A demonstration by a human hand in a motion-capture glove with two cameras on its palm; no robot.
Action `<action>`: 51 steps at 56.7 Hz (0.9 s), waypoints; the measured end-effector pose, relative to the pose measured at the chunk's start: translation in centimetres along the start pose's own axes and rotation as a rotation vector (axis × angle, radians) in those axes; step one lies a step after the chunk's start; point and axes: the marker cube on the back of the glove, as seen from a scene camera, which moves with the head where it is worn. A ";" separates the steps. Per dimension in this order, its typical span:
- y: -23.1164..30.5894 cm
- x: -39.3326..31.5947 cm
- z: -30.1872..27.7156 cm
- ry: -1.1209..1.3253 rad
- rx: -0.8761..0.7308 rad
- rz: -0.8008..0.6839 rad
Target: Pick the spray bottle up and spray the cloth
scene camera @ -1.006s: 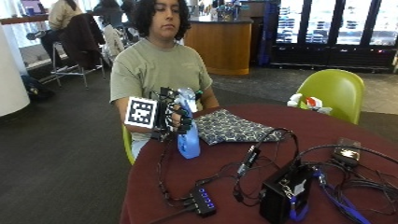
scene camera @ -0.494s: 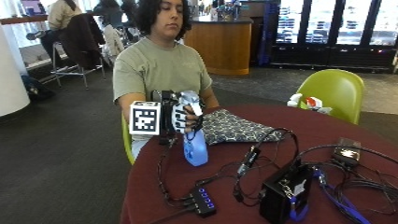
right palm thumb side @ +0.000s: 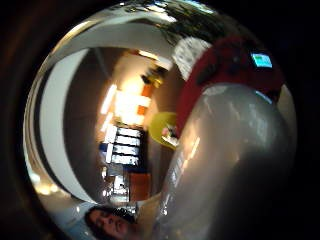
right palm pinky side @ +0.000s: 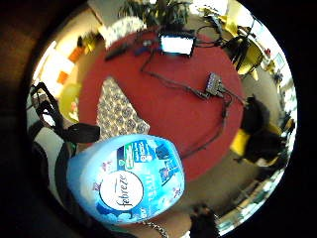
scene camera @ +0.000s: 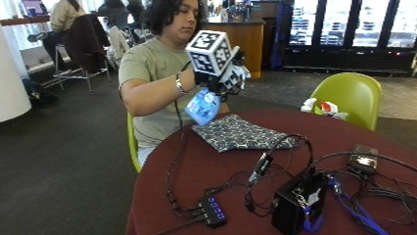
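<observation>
In the outside view my gloved right hand (scene camera: 220, 78) grips the top of a light blue spray bottle (scene camera: 203, 105) and holds it tilted in the air, above the near-left corner of the cloth. The patterned dark blue and white cloth (scene camera: 240, 132) lies folded flat on the round dark red table (scene camera: 365, 147). In the little finger side palm view the bottle's labelled body (right palm pinky side: 130, 179) sits close under the palm, with the cloth (right palm pinky side: 118, 111) on the table beyond it. The thumb side palm view is largely filled by the bottle's pale top (right palm thumb side: 230, 165).
A black box (scene camera: 298, 201), a USB hub (scene camera: 212, 211) and tangled cables (scene camera: 273, 161) cover the table's near side, with a small device (scene camera: 363, 159) at the right. A green chair (scene camera: 348, 94) stands behind the table. A small white and red object (scene camera: 320, 106) lies at the far edge.
My right hand has lifted the spray bottle from table height up to chest height and tilted it over the cloth. The outside camera has also shifted.
</observation>
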 end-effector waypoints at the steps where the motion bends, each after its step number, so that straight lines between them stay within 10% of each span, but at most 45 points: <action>1: -0.3 -0.3 0.4 0.029 -0.070 -0.008; 23: -9.1 -1.7 10.9 0.467 -0.644 0.240; 51: -11.5 -4.4 15.4 0.396 -0.654 0.223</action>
